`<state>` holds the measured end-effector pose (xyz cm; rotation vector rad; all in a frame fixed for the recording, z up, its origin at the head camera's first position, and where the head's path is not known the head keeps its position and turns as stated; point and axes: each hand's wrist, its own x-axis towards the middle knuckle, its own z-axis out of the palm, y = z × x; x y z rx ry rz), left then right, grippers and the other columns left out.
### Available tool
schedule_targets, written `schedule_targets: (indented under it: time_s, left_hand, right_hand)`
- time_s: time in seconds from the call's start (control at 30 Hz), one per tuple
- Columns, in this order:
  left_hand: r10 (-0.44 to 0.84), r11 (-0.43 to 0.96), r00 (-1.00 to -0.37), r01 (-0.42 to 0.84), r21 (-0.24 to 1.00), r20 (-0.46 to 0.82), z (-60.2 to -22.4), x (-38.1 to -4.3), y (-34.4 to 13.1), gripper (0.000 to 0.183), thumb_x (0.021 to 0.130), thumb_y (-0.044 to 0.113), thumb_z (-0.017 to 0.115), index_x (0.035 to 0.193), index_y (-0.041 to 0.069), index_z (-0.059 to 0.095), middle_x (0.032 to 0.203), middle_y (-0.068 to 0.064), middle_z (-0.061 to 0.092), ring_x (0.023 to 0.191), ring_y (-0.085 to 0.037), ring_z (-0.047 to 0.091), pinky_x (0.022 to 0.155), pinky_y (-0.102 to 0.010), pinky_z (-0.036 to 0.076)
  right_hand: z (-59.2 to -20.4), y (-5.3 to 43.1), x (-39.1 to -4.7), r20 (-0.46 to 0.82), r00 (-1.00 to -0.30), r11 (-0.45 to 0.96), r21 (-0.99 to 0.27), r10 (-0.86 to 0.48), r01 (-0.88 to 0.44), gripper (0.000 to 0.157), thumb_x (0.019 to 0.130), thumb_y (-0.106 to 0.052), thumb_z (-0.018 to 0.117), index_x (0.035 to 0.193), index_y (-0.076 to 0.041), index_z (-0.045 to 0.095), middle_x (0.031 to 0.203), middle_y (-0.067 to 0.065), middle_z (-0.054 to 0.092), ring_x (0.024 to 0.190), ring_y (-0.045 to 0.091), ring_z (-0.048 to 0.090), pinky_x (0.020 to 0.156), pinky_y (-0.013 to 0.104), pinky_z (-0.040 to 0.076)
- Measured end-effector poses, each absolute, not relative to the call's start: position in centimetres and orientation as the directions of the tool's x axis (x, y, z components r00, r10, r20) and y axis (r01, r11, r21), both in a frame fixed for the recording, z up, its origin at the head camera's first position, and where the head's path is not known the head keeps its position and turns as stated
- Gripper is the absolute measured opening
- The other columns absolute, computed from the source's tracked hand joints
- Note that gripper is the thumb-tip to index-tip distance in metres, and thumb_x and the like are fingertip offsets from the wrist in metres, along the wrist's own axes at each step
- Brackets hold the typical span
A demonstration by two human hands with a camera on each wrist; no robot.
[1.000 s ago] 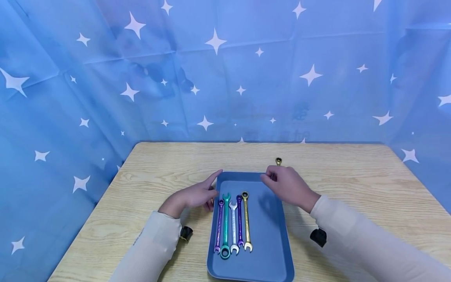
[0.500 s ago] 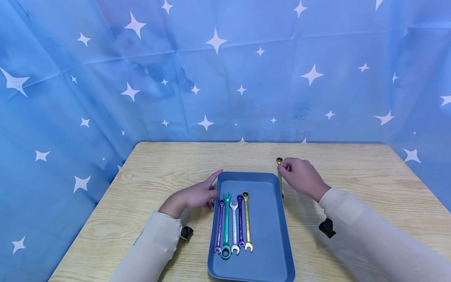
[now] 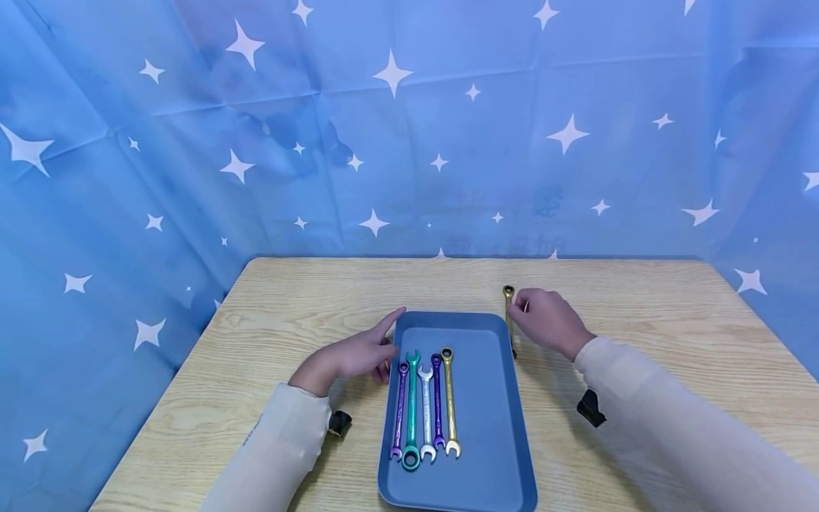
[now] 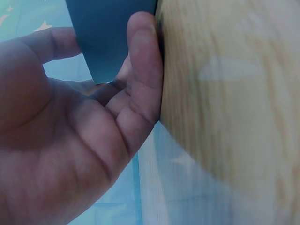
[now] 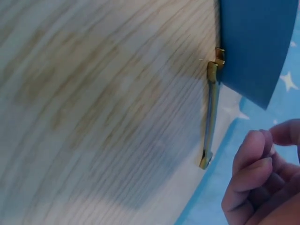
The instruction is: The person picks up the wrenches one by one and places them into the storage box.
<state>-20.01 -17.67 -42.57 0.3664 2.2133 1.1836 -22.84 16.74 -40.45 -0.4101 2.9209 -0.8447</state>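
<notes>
On the wood table stands a blue tray (image 3: 486, 427) with a row of combination wrenches in its left half: a purple wrench (image 3: 399, 409), a green wrench (image 3: 411, 412), a silver wrench (image 3: 426, 412), another purple wrench (image 3: 438, 402) and a gold wrench (image 3: 451, 402). My left hand (image 3: 352, 355) holds the tray's far left wall, index finger stretched along the rim toward the corner. Just outside the far right corner a second gold wrench (image 5: 212, 112) lies on the table. Beside it is my right hand (image 3: 547, 320), fingers loosely curled and apart from the wrench, with nothing in them.
The wood table (image 3: 307, 299) extends on all visible sides of the tray. A blue cloth with white stars (image 3: 409, 142) hangs behind its far edge and along the left. The tray's right half is bare.
My right hand has moved right from the tray's far right corner and let go of the second gold wrench, which now shows along its length. The left hand and tray have stayed put.
</notes>
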Motion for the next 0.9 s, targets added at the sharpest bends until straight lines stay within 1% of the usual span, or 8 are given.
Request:
schedule_targets:
  time_s: [0.27, 0.53, 0.63, 0.77, 0.9]
  left_hand:
    - [0.499, 0.562, -0.782, -0.035, 0.827, -0.373, -42.4, -19.9, -17.7, 0.074, 0.103, 0.019, 0.040, 0.161, 0.035, -0.003, 0.083, -0.016, 0.064, 0.072, -0.025, 0.067, 0.069, -0.037, 0.058]
    - [0.496, 0.568, -0.781, -0.038, 0.822, -0.379, -42.4, -19.9, -17.7, 0.075, 0.103, 0.020, 0.041, 0.161, 0.036, -0.003, 0.087, -0.016, 0.064, 0.073, -0.025, 0.067, 0.070, -0.037, 0.058]
    - [0.495, 0.568, -0.780, -0.044, 0.822, -0.383, -42.4, -19.9, -17.7, 0.075, 0.103, 0.020, 0.041, 0.161, 0.037, -0.003, 0.087, -0.016, 0.064, 0.074, -0.025, 0.067, 0.070, -0.037, 0.058]
    - [0.491, 0.570, -0.782, -0.045, 0.820, -0.384, -42.5, -19.9, -17.7, 0.075, 0.103, 0.020, 0.041, 0.161, 0.038, -0.002, 0.087, -0.016, 0.064, 0.073, -0.025, 0.067, 0.070, -0.037, 0.058]
    - [0.490, 0.569, -0.783, -0.046, 0.821, -0.384, -42.6, -20.0, -17.8, 0.075, 0.102, 0.020, 0.042, 0.161, 0.039, -0.002, 0.088, -0.015, 0.064, 0.073, -0.025, 0.067, 0.070, -0.037, 0.058]
  right_hand:
    - [-40.9, 16.8, -23.5, -0.038, -0.962, 0.834, -0.509, -0.271, -0.214, 0.031, 0.101, -0.022, 0.045, 0.074, -0.012, 0.055, 0.054, -0.003, 0.041, 0.047, 0.015, 0.037, 0.051, 0.030, 0.034]
    - [-41.5, 17.0, -24.2, -0.092, -0.963, 0.861, -0.474, -0.254, -0.182, 0.040, 0.101, -0.024, 0.046, 0.062, -0.016, 0.041, 0.052, -0.004, 0.034, 0.047, 0.015, 0.034, 0.050, 0.029, 0.031]
    - [-41.7, 17.0, -24.4, -0.127, -0.959, 0.867, -0.470, -0.252, -0.166, 0.041, 0.102, -0.026, 0.045, 0.062, -0.015, 0.043, 0.051, -0.004, 0.037, 0.046, 0.015, 0.037, 0.050, 0.029, 0.033]
    - [-41.9, 16.8, -24.7, -0.168, -0.951, 0.872, -0.464, -0.258, -0.155, 0.041, 0.103, -0.028, 0.046, 0.064, -0.014, 0.047, 0.050, -0.002, 0.043, 0.045, 0.015, 0.043, 0.048, 0.030, 0.036]
    - [-42.2, 16.7, -25.0, -0.190, -0.949, 0.884, -0.443, -0.252, -0.146, 0.041, 0.103, -0.030, 0.048, 0.065, -0.013, 0.050, 0.050, -0.002, 0.046, 0.045, 0.015, 0.046, 0.047, 0.029, 0.036]
